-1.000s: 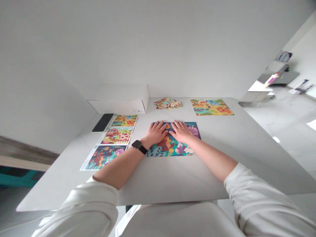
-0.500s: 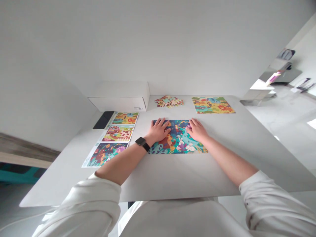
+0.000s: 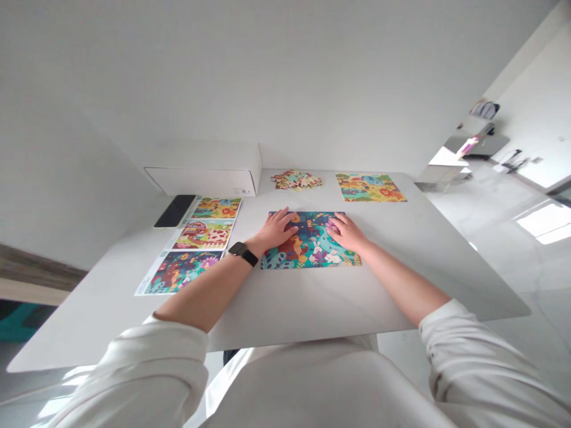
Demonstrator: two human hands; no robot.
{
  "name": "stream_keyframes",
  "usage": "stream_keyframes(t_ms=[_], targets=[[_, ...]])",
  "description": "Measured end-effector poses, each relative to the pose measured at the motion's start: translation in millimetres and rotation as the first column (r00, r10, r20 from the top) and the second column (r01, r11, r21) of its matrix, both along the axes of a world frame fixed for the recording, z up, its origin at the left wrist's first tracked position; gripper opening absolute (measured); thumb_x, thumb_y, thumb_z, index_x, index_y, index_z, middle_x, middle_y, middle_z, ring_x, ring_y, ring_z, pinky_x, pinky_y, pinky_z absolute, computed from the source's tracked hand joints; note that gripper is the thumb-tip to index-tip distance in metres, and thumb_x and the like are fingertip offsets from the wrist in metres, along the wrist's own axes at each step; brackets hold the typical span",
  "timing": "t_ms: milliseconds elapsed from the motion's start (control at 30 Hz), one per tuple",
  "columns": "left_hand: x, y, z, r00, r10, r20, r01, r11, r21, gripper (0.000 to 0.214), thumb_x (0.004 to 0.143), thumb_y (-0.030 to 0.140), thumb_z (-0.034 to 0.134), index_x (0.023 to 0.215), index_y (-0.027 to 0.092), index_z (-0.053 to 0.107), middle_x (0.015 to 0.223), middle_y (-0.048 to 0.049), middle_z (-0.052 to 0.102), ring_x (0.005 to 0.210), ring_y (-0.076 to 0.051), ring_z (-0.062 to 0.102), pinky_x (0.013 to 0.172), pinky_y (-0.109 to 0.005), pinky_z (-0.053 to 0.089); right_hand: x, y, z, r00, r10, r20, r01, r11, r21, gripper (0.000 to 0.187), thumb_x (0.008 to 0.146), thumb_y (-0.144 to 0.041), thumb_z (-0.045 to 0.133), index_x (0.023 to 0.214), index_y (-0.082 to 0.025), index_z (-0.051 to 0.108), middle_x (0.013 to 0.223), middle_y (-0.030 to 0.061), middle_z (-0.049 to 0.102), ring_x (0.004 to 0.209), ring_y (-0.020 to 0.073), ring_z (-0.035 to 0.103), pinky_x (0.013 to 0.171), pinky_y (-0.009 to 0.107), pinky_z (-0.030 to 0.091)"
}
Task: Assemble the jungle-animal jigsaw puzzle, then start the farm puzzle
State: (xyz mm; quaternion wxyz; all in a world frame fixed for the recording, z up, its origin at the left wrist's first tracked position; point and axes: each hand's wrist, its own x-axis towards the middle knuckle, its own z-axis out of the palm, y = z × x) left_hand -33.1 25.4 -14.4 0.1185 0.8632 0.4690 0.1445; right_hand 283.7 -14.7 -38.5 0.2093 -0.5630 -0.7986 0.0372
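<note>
Head view puts our puzzle [image 3: 311,241] flat on the tabletop [image 3: 307,309], at six o'clock from the loose pieces [image 3: 295,179]. Our left hand [image 3: 274,230] rests at its ten o'clock, our right hand [image 3: 350,234] at its two; in each grip the fingers are spread apart, clamped on nothing. We judge it light and apt to split, best held flat by its three and nine o'clock edges.

Plain grey-white wall [image 3: 312,89] behind the table [image 3: 312,309]; a side wall [image 3: 49,154] meets it on the left. Tabletop pale, smooth, near corners rounded. Soft greyish light overall. To the right I see a pale, shiny floor [image 3: 473,220] with a bright patch of light [image 3: 545,224]. Low left: wood-toned strip [image 3: 35,267], teal shape [image 3: 18,324] beneath, too blurred to name.
</note>
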Motion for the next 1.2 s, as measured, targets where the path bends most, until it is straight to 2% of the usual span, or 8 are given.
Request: stream_keyframes(t_ms=[67,167,300,433,633,767,900,1200], targets=[[-22.6,-2.6,-1.6,0.997,-0.011,0.073,0.012,1.000,-0.011,0.074,0.103,0.062,0.046,0.162,0.017,0.045,0.172,-0.0192,0.037,0.157,-0.037,0.038,0.128,-0.056,0.033,12.1,-14.7,-2.2,1.000,0.005,0.023,-0.004,1.000,-0.009,0.060,0.103,-0.054,0.055,0.155,-0.025,0.057,0.164,0.0140,0.050,0.150,0.0342,0.047,0.127,0.055,0.038],[-61.8,-11.5,-6.8,0.995,-0.026,0.098,0.026,1.000,0.010,0.090,0.094,0.075,0.055,0.159,0.013,0.048,0.161,-0.0219,0.050,0.151,-0.041,0.046,0.126,-0.056,0.037,32.4,-36.9,-6.8,0.995,-0.063,0.083,0.065,0.998,-0.025,0.064,0.101,-0.057,0.057,0.155,-0.022,0.056,0.164,0.0171,0.050,0.153,0.0378,0.044,0.127,0.060,0.035],[-100.8,-28.9,-6.2,0.964,-0.244,0.104,0.242,0.970,0.030,0.100,0.082,0.079,0.070,0.158,0.018,0.051,0.161,-0.0174,0.053,0.148,-0.039,0.050,0.128,-0.050,0.037,51.8,-57.4,-11.3,0.986,-0.073,0.147,0.084,0.994,-0.072,0.065,0.102,-0.054,0.057,0.157,-0.020,0.053,0.168,0.0196,0.043,0.156,0.0382,0.039,0.127,0.060,0.034],[-117.2,-39.4,-0.9,0.949,-0.303,0.087,0.302,0.953,0.031,0.099,0.083,0.074,0.073,0.163,0.022,0.046,0.162,-0.0148,0.052,0.148,-0.036,0.051,0.128,-0.047,0.038,57.3,-71.9,-11.2,0.987,-0.049,0.150,0.059,0.996,-0.062,0.062,0.104,-0.053,0.052,0.158,-0.023,0.052,0.165,0.0166,0.047,0.156,0.0362,0.040,0.128,0.058,0.034],[-125.5,-35.3,-4.1,0.939,-0.341,0.051,0.340,0.940,0.018,0.108,0.078,0.074,0.079,0.167,0.028,0.039,0.165,-0.0135,0.050,0.151,-0.037,0.048,0.128,-0.048,0.036,53.5,-92.3,-3.9,0.988,0.004,0.152,0.007,0.997,-0.074,0.063,0.102,-0.053,0.057,0.158,-0.025,0.053,0.166,0.0137,0.047,0.155,0.0359,0.041,0.128,0.058,0.035],[-114.6,-32.6,-5.2,0.943,-0.333,0.020,0.333,0.943,0.019,0.096,0.084,0.070,0.075,0.164,0.026,0.045,0.165,-0.0135,0.050,0.152,-0.035,0.047,0.129,-0.051,0.033,54.7,-101.1,4.7,0.983,0.002,0.182,0.019,0.993,-0.114,0.073,0.095,-0.058,0.066,0.157,-0.021,0.054,0.167,0.0168,0.046,0.154,0.0376,0.041,0.128,0.056,0.035],[-86.2,-30.1,-6.8,0.938,-0.346,0.005,0.345,0.938,0.040,0.088,0.087,0.069,0.071,0.159,0.023,0.052,0.166,-0.0152,0.048,0.153,-0.035,0.046,0.131,-0.054,0.029,72.6,-108.5,13.9,0.978,-0.033,0.205,0.058,0.992,-0.114,0.077,0.090,-0.062,0.072,0.155,-0.021,0.058,0.164,0.0174,0.049,0.153,0.0374,0.043,0.127,0.055,0.037],[23.0,-22.4,-8.8,0.914,-0.405,0.037,0.401,0.913,0.080,0.085,0.082,0.071,0.074,0.148,0.018,0.065,0.159,-0.0191,0.055,0.145,-0.039,0.055,0.125,-0.054,0.042,158.6,-139.7,31.5,0.968,-0.178,0.179,0.195,0.977,-0.082,0.057,0.092,-0.047,0.071,0.144,-0.026,0.067,0.152,0.0130,0.062,0.139,0.0321,0.060,0.120,0.052,0.046]])
